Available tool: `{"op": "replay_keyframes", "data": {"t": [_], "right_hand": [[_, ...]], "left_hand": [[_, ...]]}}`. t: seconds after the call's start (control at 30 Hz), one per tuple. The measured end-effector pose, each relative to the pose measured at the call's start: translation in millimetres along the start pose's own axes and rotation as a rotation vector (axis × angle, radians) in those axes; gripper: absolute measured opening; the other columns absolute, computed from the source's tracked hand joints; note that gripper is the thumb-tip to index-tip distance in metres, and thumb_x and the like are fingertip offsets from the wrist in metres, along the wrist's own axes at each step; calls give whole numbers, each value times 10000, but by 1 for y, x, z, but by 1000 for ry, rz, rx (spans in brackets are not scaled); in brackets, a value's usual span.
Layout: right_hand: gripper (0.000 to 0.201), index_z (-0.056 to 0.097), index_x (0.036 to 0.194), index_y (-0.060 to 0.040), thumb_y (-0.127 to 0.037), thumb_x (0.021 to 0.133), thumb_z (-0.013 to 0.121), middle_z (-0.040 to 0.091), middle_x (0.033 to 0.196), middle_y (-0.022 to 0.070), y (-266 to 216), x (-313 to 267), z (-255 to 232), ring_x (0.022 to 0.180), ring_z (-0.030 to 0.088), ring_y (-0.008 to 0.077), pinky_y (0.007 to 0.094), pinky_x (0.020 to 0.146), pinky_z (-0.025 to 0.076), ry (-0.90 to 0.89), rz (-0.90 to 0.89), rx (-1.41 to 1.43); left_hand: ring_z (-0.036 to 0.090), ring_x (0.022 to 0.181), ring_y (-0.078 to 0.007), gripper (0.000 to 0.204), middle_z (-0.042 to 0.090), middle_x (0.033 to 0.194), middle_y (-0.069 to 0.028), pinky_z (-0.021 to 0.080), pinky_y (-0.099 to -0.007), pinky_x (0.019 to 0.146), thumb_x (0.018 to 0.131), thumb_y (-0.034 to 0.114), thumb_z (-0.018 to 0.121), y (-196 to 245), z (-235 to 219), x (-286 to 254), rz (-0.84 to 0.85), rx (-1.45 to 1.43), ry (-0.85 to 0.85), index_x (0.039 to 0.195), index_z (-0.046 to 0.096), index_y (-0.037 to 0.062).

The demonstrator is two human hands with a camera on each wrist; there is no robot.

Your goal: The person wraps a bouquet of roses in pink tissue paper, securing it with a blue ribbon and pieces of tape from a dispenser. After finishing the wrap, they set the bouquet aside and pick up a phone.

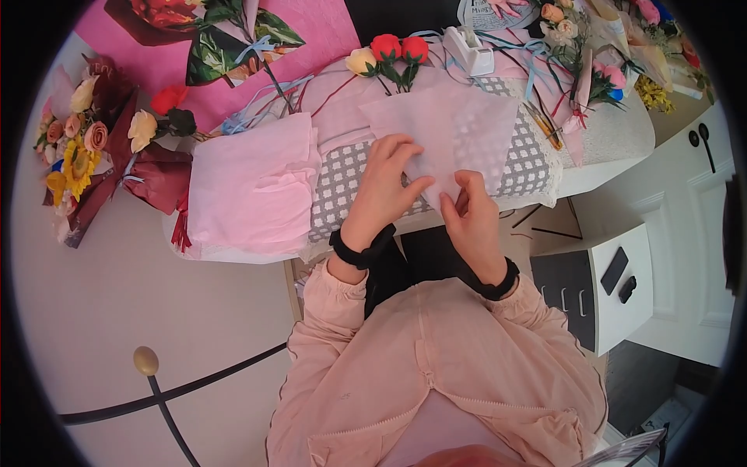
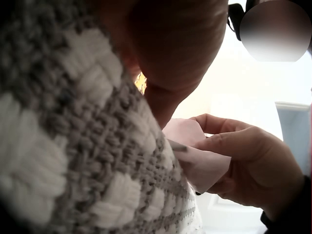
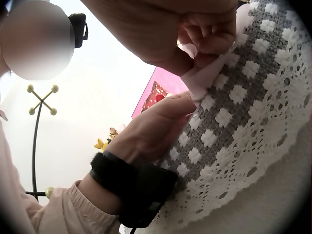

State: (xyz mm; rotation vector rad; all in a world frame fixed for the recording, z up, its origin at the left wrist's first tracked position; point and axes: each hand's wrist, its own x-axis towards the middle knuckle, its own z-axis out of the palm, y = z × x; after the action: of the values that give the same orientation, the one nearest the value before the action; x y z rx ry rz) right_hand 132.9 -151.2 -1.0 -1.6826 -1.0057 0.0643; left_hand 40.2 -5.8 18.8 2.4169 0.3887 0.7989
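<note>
A pale pink, see-through sheet of wrapping paper (image 1: 432, 113) lies over the grey-and-white tablecloth (image 1: 334, 183). My right hand (image 1: 476, 222) pinches its near corner between thumb and curled fingers; in the left wrist view, folded paper (image 2: 209, 163) shows at those fingertips. Resting on the sheet's left side is my left hand (image 1: 385, 187), its fingers loosely bent and its thumb reaching toward the right hand. In the right wrist view the left hand (image 3: 153, 124) lies low beside the cloth. Red and cream artificial roses (image 1: 389, 50) lie just beyond the sheet's far edge.
A stack of pink paper (image 1: 253, 187) lies at the left. Bouquets (image 1: 78, 148) stand beyond the table's left end, and more flowers (image 1: 611, 74) lie at the right. A white tape dispenser (image 1: 468, 53) sits at the back, and yellow-handled tools (image 1: 547, 128) lie right of the sheet.
</note>
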Motion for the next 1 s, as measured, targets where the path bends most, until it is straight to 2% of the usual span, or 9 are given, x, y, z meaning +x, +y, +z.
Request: {"op": "replay_keyframes", "data": {"t": [0.07,0.17,0.33,0.53,0.63,0.73,1.0], "right_hand": [[315,524,1072,-3,15,794,671,596,759,142,1,-1,2,557,575,222,329,509,450,14,-25,6],[326,530,1083,-4,20,791,673,604,771,142,1,-2,3,562,573,211,317,514,456,28,-34,20],[376,530,1137,-5,26,789,671,621,814,150,0,-3,1,563,573,199,306,524,468,26,-1,30],[434,531,1186,-10,34,781,680,632,868,139,0,-3,7,602,572,192,296,549,476,78,-81,19],[441,534,1186,-7,30,776,691,622,860,131,0,-3,8,623,565,190,289,564,478,92,-157,-16],[435,538,1178,1,22,775,700,602,837,125,0,-3,8,636,560,187,286,568,477,84,-158,-10],[465,488,1255,-40,9,824,656,526,694,67,-4,-1,2,543,539,154,274,535,456,26,-42,53]], "left_hand": [[525,1048,-353,415,560,1134,-162,445,-399,906,715,135,759,0,0,0,-21,-71,-8,1069,612,-23],[540,1031,-344,392,584,1099,-149,454,-396,886,726,127,749,-3,2,-2,57,-56,34,1055,612,-37],[552,1026,-352,343,600,1090,-159,465,-396,872,748,104,733,5,4,-6,62,-36,65,1040,620,-38],[575,1025,-359,299,619,1103,-168,479,-395,862,768,89,719,0,3,-8,72,-33,62,1026,630,-33],[578,1061,-353,305,620,1153,-163,475,-387,891,782,97,712,0,2,-10,45,-59,38,1053,635,-20],[577,1081,-352,306,619,1177,-159,472,-386,906,794,99,703,-1,0,-11,31,-72,18,1072,637,-10],[566,1078,-351,313,610,1177,-151,466,-388,906,800,90,690,1,0,-11,39,-50,18,1099,638,13]]}}
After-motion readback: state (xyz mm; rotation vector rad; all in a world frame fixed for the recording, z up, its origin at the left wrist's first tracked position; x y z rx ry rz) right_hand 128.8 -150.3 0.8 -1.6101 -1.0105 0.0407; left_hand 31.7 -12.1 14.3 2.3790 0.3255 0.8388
